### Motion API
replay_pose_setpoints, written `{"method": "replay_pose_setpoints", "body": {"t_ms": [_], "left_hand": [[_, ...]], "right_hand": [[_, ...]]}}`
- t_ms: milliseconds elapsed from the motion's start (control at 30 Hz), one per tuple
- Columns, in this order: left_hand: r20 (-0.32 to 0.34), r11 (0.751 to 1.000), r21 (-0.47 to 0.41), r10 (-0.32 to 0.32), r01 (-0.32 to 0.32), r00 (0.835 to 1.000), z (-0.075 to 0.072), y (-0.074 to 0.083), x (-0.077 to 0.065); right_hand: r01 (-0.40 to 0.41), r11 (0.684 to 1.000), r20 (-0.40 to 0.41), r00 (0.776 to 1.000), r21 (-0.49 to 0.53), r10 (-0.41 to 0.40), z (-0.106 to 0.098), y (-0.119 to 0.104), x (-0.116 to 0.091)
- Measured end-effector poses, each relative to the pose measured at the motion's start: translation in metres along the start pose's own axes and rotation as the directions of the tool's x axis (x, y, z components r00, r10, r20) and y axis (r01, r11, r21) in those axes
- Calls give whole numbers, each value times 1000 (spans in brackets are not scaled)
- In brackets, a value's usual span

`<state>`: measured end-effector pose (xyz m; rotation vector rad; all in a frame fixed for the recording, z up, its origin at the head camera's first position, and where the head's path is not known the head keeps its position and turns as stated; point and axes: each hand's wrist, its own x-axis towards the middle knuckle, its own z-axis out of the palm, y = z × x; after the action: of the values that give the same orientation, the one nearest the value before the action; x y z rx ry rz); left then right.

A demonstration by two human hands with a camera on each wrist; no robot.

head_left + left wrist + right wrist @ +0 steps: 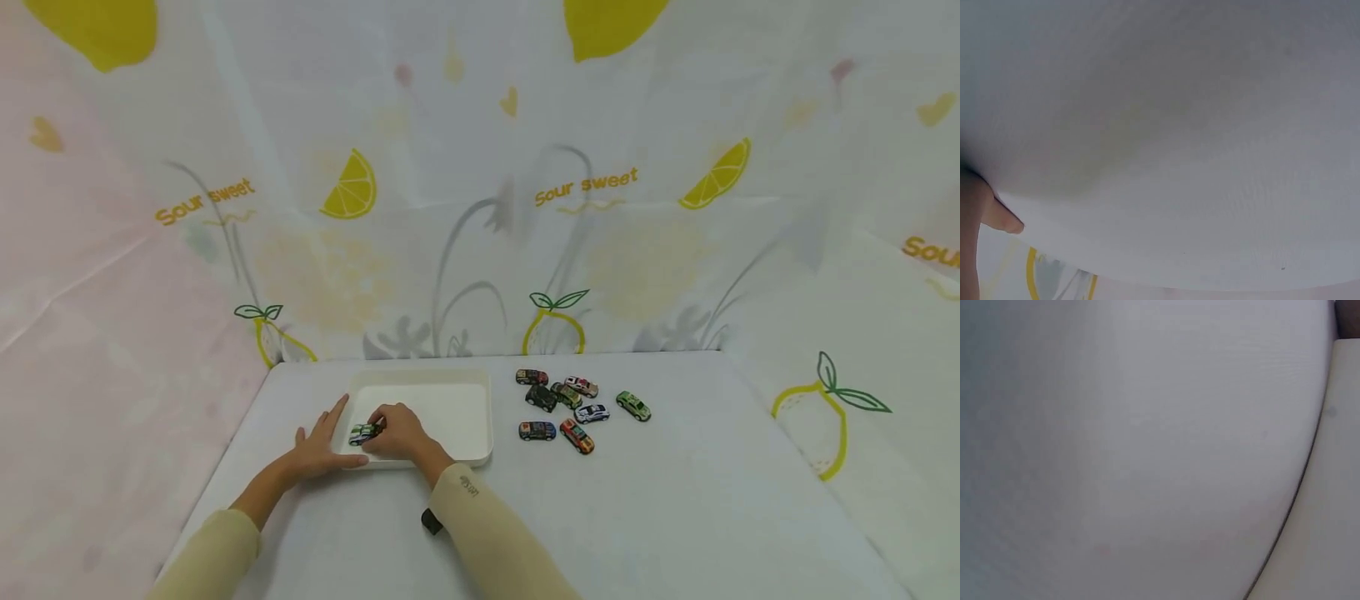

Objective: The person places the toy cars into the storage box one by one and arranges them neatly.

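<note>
A white rectangular tray lies on the left part of the table. Inside its front left corner is a small toy car, white and green, which my right hand pinches in its fingertips. At the tray's left front corner my left hand spreads its straight fingers along the left side, the thumb along the front rim. Part of that hand enters the left wrist view at the left edge. Most of the right wrist view is a pale surface, and the car is not visible there.
Right of the tray lies a loose group of several toy cars, among them a green one, an orange-red one and a blue one. A small black object is by the right sleeve. Lemon-print cloth hangs behind the table.
</note>
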<state>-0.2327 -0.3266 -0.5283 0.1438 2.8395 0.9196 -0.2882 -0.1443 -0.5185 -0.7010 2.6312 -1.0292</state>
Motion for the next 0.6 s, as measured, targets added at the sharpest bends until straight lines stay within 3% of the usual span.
{"method": "replay_pose_setpoints", "body": {"t_ms": [200,600], "left_hand": [[2,1000,-21,-5,5,1000,1,1,-2],[-13,1000,-16,-3,3,1000,3,-1,-3]], "right_hand": [[-1,1000,7,1000,-22,1,-2,-1,-1],[-19,999,-23,1000,49,21,4,3,-1]]}}
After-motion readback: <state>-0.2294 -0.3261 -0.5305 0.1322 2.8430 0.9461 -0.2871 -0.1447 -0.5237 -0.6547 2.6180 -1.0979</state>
